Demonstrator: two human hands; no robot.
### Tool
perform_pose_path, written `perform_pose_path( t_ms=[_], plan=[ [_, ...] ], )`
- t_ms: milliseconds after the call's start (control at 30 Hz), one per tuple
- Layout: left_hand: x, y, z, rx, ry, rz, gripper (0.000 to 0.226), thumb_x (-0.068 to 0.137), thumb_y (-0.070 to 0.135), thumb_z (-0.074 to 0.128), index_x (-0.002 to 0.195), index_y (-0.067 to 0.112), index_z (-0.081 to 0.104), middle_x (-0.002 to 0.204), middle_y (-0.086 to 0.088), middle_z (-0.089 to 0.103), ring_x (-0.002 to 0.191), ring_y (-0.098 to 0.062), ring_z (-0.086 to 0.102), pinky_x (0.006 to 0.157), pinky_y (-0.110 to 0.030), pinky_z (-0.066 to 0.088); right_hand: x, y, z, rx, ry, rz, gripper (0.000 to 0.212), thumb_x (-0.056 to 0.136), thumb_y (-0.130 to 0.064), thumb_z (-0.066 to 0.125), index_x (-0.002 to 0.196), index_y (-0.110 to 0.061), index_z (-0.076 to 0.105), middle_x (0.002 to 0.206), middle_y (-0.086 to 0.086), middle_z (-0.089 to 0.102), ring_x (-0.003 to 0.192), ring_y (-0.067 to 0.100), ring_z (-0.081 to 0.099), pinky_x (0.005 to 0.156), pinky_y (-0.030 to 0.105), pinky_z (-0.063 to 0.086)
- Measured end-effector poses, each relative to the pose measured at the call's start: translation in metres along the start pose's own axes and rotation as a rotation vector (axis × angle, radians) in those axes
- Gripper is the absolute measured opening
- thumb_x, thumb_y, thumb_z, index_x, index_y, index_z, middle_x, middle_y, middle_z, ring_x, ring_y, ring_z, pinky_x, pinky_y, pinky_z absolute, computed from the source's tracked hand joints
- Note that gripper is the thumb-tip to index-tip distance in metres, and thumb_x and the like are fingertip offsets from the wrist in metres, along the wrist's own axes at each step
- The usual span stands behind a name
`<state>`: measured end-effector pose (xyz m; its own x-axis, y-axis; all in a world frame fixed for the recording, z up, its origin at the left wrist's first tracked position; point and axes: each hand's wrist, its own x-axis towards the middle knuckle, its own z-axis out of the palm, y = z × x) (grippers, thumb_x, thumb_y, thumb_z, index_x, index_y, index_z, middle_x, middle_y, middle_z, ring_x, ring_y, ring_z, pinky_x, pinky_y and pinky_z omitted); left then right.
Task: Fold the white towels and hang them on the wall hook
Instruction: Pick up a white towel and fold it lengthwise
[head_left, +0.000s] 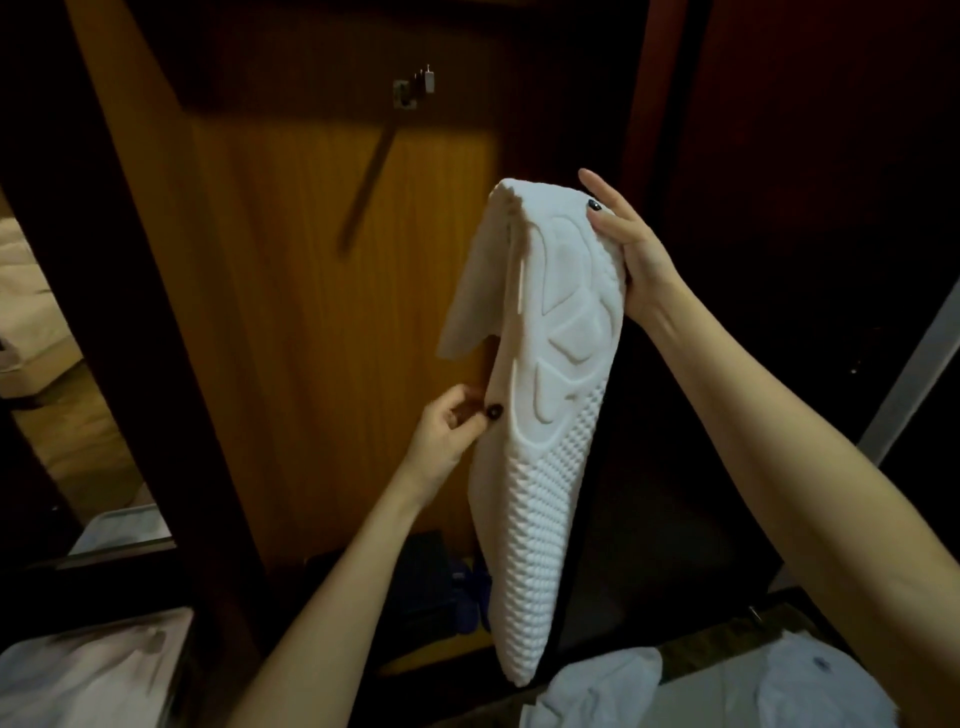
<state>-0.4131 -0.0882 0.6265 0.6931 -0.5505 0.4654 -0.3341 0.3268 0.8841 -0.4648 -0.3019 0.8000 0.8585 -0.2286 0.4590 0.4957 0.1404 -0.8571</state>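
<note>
right hand (631, 249) grip clasps towel (550, 415) top | left hand (452, 426) pinches edge | towel hangs long-axis vertical

A white embossed towel (550, 415) hangs folded double, held upright, below and right of the metal wall hook (415, 85).

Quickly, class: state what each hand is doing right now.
Left hand: pinches the white towel's edge.
Right hand: grips the towel's top.

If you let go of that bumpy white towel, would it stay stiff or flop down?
Probably flop: the bumpy white towel drapes over at the top and hangs limp below the right hand. It looks thick, so it likely bends in soft curves. The left hand only pinches its edge, so it seems light.
</note>
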Motion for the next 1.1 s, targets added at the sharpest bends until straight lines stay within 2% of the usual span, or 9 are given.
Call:
perform_pose_path(
  t_ms=[133, 233, 367, 467, 567, 700, 800, 967, 1100],
  plan=[
    [-0.004, 0.016, 0.004, 0.072, -0.133, 0.113, 0.016, 0.085, 0.013, 0.066, 0.075, 0.025, 0.062, 0.074, 0.014, 0.061, 0.074, -0.002, 0.057, 0.068, -0.013, 0.043, 0.006, 0.002, -0.004, 0.104, 0.008, 0.003, 0.039, 0.095, -0.008, 0.051, 0.131, -0.023, 0.049, 0.105, 0.006, 0.071, 0.089, 0.018, 0.070, 0.079, 0.031, 0.058],
    [-0.007, 0.020, 0.008, 0.119, -0.203, 0.030, 0.031, 0.089, 0.042, 0.057, 0.064, 0.023, 0.055, 0.064, 0.013, 0.053, 0.061, 0.001, 0.048, 0.058, -0.016, 0.035, 0.008, 0.004, -0.006, 0.205, 0.022, 0.014, 0.039, 0.096, -0.006, 0.048, 0.132, -0.020, 0.048, 0.100, 0.006, 0.073, 0.084, 0.017, 0.070, 0.077, 0.031, 0.059],
    [-0.009, 0.007, 0.005, 0.169, -0.407, -0.376, 0.059, 0.085, 0.061, 0.040, 0.084, 0.008, 0.067, 0.083, -0.004, 0.070, 0.077, -0.017, 0.065, 0.069, -0.021, 0.045, 0.008, 0.008, -0.009, 0.200, 0.016, 0.035, 0.036, 0.097, -0.007, 0.047, 0.130, -0.021, 0.049, 0.102, 0.006, 0.071, 0.084, 0.017, 0.069, 0.078, 0.031, 0.059],
    [-0.013, -0.005, -0.003, 0.263, -0.347, -0.385, 0.069, 0.080, 0.064, 0.048, 0.086, -0.001, 0.070, 0.086, -0.011, 0.071, 0.082, -0.020, 0.067, 0.075, -0.026, 0.044, 0.007, 0.012, -0.016, 0.131, 0.031, 0.047, 0.036, 0.096, -0.008, 0.048, 0.128, -0.023, 0.051, 0.103, 0.006, 0.071, 0.083, 0.016, 0.070, 0.074, 0.030, 0.059],
    [-0.014, -0.007, -0.010, 0.336, -0.183, -0.241, 0.031, 0.082, 0.041, 0.063, 0.072, 0.015, 0.075, 0.088, -0.008, 0.063, 0.085, -0.005, 0.062, 0.079, -0.038, 0.043, 0.005, 0.016, -0.026, 0.178, 0.076, 0.062, 0.036, 0.095, -0.007, 0.049, 0.128, -0.022, 0.053, 0.107, 0.005, 0.071, 0.090, 0.019, 0.069, 0.084, 0.033, 0.057],
    [-0.004, -0.006, -0.023, 0.467, -0.189, -0.032, 0.021, 0.081, 0.014, 0.074, 0.079, -0.006, 0.071, 0.100, -0.013, 0.058, 0.090, -0.021, 0.060, 0.078, -0.040, 0.048, 0.006, 0.023, -0.038, 0.293, 0.182, 0.076, 0.032, 0.095, -0.007, 0.049, 0.123, -0.020, 0.058, 0.106, 0.008, 0.072, 0.096, 0.024, 0.068, 0.092, 0.039, 0.053],
    [-0.004, -0.013, -0.031, 0.591, -0.386, -0.152, 0.036, 0.083, 0.026, 0.072, 0.070, -0.007, 0.066, 0.103, -0.022, 0.055, 0.094, -0.033, 0.057, 0.082, -0.047, 0.045, 0.009, 0.021, -0.039, 0.297, 0.213, 0.042, 0.030, 0.095, -0.007, 0.050, 0.120, -0.020, 0.059, 0.102, 0.008, 0.073, 0.093, 0.024, 0.069, 0.088, 0.038, 0.054],
    [-0.020, -0.031, -0.028, 0.552, -0.362, -0.307, 0.074, 0.078, 0.074, 0.047, 0.061, 0.002, 0.056, 0.091, -0.011, 0.057, 0.082, -0.013, 0.057, 0.073, -0.035, 0.040, 0.011, 0.021, -0.033, 0.213, 0.196, 0.049, 0.031, 0.096, -0.006, 0.048, 0.121, -0.020, 0.058, 0.109, 0.009, 0.068, 0.095, 0.023, 0.066, 0.095, 0.038, 0.051],
    [-0.022, -0.038, -0.037, 0.483, -0.191, -0.263, 0.015, 0.084, 0.024, 0.071, 0.078, 0.012, 0.075, 0.086, -0.014, 0.053, 0.079, -0.015, 0.053, 0.074, -0.030, 0.039, 0.006, 0.026, -0.037, 0.205, 0.209, 0.077, 0.030, 0.095, -0.006, 0.050, 0.120, -0.020, 0.059, 0.107, 0.009, 0.070, 0.095, 0.023, 0.068, 0.096, 0.039, 0.051]
  ],
)
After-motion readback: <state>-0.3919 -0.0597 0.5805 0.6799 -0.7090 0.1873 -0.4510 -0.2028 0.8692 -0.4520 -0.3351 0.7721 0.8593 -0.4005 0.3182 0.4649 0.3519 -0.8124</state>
